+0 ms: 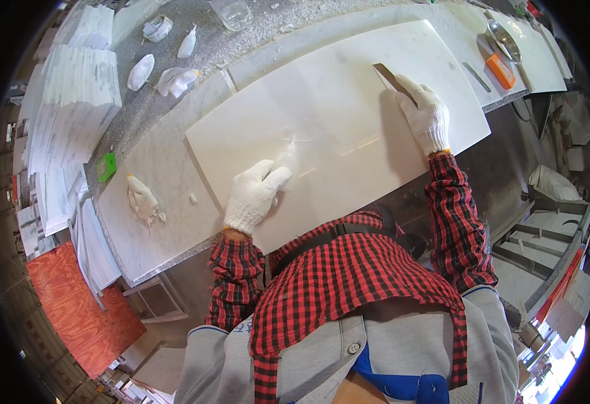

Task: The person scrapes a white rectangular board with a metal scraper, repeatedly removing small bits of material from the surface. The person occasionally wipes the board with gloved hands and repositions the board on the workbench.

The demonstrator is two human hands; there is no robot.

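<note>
A large polished white stone slab (335,101) lies at a slant on the bench in front of me. My right hand (427,116), in a white knit glove, is closed around a thin, dark flat metal strip (394,83) over the slab's right part. My left hand (257,194), gloved the same way, is at the slab's left part with its fingers curled together. Whatever those fingers may hold is hidden. Just beyond them the surface carries a whitish smear (288,159) and a small mark (300,139).
Crumpled white gloves (144,200) lie on the bench at left, near a green box (106,167). Tall stacks of white tiles (72,101) stand far left. At right are an orange box (501,71), a metal bowl (502,42) and another flat strip (477,77). A clear container (233,13) stands at the back.
</note>
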